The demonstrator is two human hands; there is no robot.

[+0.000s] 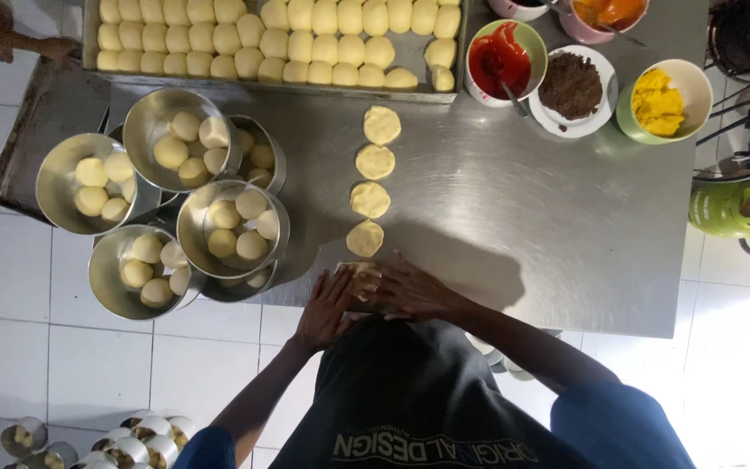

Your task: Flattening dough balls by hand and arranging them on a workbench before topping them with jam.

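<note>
At the lower centre of the frame a piece of dough (358, 271) was being pressed against the edge of the steel table (523, 217), with the left hand (325, 308) and right hand (405, 291) laid flat over it, fingers extended and nothing gripped. Four flattened discs (372, 181) had already been laid in a column above the hands. Far more remained unflattened: dough balls were heaped in the metal bowls (175, 208) at left and ranked in the tray (90, 35) along the top. Bowls of fillings (583, 82) were seen upper right.
</note>
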